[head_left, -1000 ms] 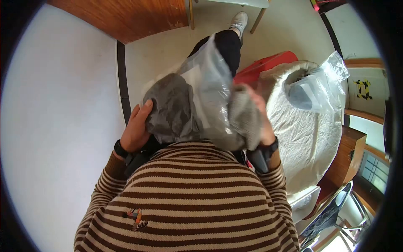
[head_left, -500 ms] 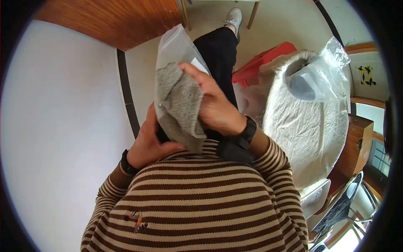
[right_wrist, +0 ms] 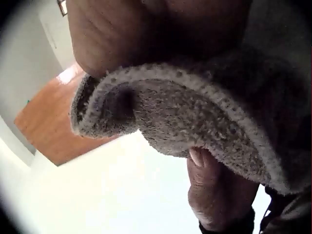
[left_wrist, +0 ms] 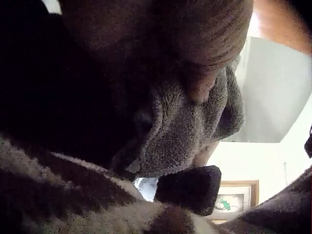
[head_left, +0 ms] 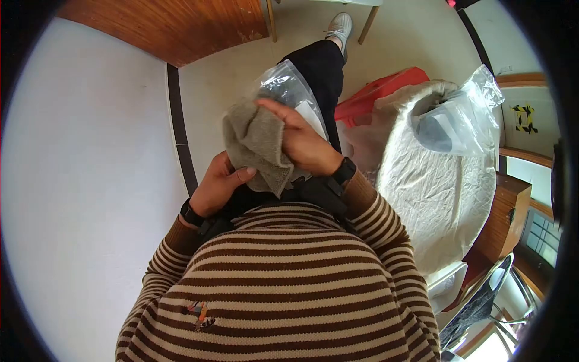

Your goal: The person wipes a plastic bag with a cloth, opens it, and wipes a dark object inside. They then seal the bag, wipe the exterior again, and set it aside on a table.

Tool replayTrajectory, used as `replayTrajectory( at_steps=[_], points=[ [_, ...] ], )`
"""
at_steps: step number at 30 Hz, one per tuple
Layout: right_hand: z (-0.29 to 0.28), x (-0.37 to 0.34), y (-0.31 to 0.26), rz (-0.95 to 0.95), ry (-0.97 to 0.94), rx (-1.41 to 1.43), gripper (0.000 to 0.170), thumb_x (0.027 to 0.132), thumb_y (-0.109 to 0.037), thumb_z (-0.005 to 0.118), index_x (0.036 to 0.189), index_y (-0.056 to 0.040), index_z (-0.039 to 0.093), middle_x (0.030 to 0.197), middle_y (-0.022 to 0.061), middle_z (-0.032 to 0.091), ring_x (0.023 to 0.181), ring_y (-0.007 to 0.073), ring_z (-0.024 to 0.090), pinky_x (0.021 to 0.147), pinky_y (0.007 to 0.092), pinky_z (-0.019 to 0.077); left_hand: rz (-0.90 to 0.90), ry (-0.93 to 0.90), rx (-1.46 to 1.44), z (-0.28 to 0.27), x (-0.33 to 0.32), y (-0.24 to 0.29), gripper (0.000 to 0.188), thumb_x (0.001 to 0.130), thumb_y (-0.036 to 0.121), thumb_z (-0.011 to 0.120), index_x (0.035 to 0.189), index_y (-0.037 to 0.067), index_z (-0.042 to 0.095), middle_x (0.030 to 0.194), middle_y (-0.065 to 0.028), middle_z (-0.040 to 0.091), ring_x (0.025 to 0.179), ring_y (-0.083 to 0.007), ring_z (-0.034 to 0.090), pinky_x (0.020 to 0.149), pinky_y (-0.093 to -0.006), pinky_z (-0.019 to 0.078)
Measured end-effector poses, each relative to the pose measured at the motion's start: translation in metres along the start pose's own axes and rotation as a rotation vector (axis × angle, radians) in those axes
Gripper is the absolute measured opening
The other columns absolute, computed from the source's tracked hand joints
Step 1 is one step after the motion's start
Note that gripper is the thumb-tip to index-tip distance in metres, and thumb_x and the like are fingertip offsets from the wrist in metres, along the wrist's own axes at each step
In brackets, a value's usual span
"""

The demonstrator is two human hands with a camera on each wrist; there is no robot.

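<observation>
A grey-brown fluffy cloth [head_left: 256, 142] is held between both hands in front of the body. The left hand [head_left: 218, 184] grips its lower edge, thumb on top; the left wrist view shows the cloth [left_wrist: 180, 126] hanging in folds under that hand. The right hand [head_left: 304, 142] holds its right side, fingers reaching over its upper part. In the right wrist view the cloth [right_wrist: 195, 112] curves below the right hand, and a left-hand finger or thumb touches its edge. Behind the right hand lies a clear plastic bag [head_left: 289, 84] with a white label, over the dark-trousered leg.
To the right is a round surface with a crumpled cream cover [head_left: 437, 199], bearing another clear bag [head_left: 449, 130] with something grey inside. A red object [head_left: 386, 90] stands beyond it. A white wall or panel [head_left: 102, 169] runs along the left; a wooden panel [head_left: 175, 27] is at the top.
A second ago the hands were apart, with the bag and a dark item between them. Now both hands are together on the cloth, and the bag lies farther right, behind the right hand.
</observation>
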State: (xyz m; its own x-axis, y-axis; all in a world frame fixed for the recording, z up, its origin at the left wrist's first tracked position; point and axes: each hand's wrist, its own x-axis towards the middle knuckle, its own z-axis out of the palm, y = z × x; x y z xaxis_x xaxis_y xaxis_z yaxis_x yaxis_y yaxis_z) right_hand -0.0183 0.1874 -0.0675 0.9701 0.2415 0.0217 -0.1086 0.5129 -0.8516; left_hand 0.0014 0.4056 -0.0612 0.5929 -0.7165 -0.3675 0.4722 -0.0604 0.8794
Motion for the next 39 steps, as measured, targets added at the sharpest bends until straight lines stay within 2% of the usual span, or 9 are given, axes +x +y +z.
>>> replayTrajectory(
  at_steps=[2,4,6,11,17,21,30,36,39],
  points=[
    [-0.01,-0.012,0.013,0.02,0.16,0.283,0.045,0.095,-0.004,0.054,0.139,-0.0001,0.043,0.13,0.0074,0.056,0.116,0.0137,0.055,0.099,0.0275,0.0447,0.024,-0.032,-0.053,-0.001,0.001,-0.001,0.046,0.096,0.014,0.06,0.137,-0.002,0.044,0.126,-0.0068,0.058,0.115,-0.0144,0.054,0.1,-0.0306,0.0425],
    [-0.022,-0.035,-0.005,-0.276,0.249,-0.12,0.048,0.091,0.002,0.056,0.138,-0.0055,0.049,0.125,0.007,0.059,0.113,0.0156,0.057,0.098,0.0299,0.0458,0.085,-0.089,-0.153,-0.003,0.001,0.0,0.047,0.098,0.015,0.057,0.14,-0.002,0.042,0.129,-0.0077,0.056,0.118,-0.014,0.051,0.102,-0.0303,0.0404],
    [-0.069,-0.05,-0.01,-0.05,0.39,-0.038,0.047,0.091,-0.001,0.058,0.137,-0.0045,0.05,0.127,0.0071,0.06,0.11,0.0163,0.059,0.098,0.031,0.0469,0.08,-0.073,-0.134,0.002,0.005,0.007,0.048,0.099,0.015,0.055,0.141,-0.001,0.041,0.13,-0.0078,0.055,0.118,-0.014,0.051,0.103,-0.0301,0.0395],
    [-0.061,-0.052,-0.022,-0.004,0.496,0.396,0.042,0.091,-0.001,0.06,0.132,-0.0036,0.053,0.127,0.0065,0.06,0.108,0.018,0.061,0.098,0.0325,0.0476,0.143,-0.032,0.052,0.02,0.032,0.016,0.048,0.101,0.017,0.05,0.145,0.001,0.038,0.135,-0.0074,0.052,0.124,-0.0157,0.046,0.107,-0.031,0.0347],
    [0.023,-0.019,-0.054,-0.536,0.312,-0.836,0.052,0.075,0.016,0.055,0.12,-0.0079,0.063,0.116,0.0101,0.063,0.111,0.0258,0.06,0.098,0.0355,0.0471,0.198,0.023,0.027,0.02,0.036,0.022,0.042,0.103,0.014,0.045,0.142,0.0,0.042,0.132,-0.0074,0.054,0.121,-0.0143,0.048,0.106,-0.0294,0.0354],
    [0.022,0.009,-0.041,-0.525,0.054,-1.091,0.061,0.062,0.02,0.053,0.115,-0.0089,0.065,0.109,0.0121,0.064,0.108,0.0331,0.06,0.095,0.0387,0.0479,0.104,0.136,0.439,0.019,0.033,0.017,0.039,0.103,0.013,0.043,0.14,0.0,0.045,0.132,-0.0071,0.055,0.122,-0.0143,0.047,0.107,-0.0292,0.0337],
    [-0.113,0.04,-0.073,-0.551,0.435,-1.513,0.063,0.064,0.022,0.047,0.114,-0.0098,0.066,0.105,0.012,0.066,0.101,0.0296,0.063,0.092,0.0352,0.0496,0.149,0.068,0.008,0.006,0.03,0.016,0.043,0.103,0.015,0.04,0.143,-0.001,0.039,0.135,-0.0127,0.053,0.124,-0.0207,0.05,0.105,-0.0323,0.0385],
    [-0.122,-0.015,-0.103,-0.483,0.653,-0.725,0.057,0.077,0.02,0.042,0.122,-0.0081,0.062,0.115,0.0086,0.067,0.11,0.0199,0.061,0.097,0.0303,0.0468,0.176,0.099,-0.52,-0.017,0.009,0.029,0.047,0.104,0.023,0.043,0.144,0.0,0.038,0.139,-0.0142,0.051,0.128,-0.0238,0.05,0.108,-0.0386,0.0398],
    [-0.099,-0.008,-0.071,-0.528,0.498,-0.796,0.058,0.075,0.02,0.043,0.123,-0.0079,0.061,0.112,0.0095,0.067,0.109,0.0232,0.062,0.097,0.032,0.047,0.272,0.195,-0.508,-0.032,-0.002,0.064,0.05,0.105,0.029,0.039,0.146,0.001,0.036,0.146,-0.0158,0.044,0.133,-0.0283,0.044,0.112,-0.0441,0.0359]
  ],
)
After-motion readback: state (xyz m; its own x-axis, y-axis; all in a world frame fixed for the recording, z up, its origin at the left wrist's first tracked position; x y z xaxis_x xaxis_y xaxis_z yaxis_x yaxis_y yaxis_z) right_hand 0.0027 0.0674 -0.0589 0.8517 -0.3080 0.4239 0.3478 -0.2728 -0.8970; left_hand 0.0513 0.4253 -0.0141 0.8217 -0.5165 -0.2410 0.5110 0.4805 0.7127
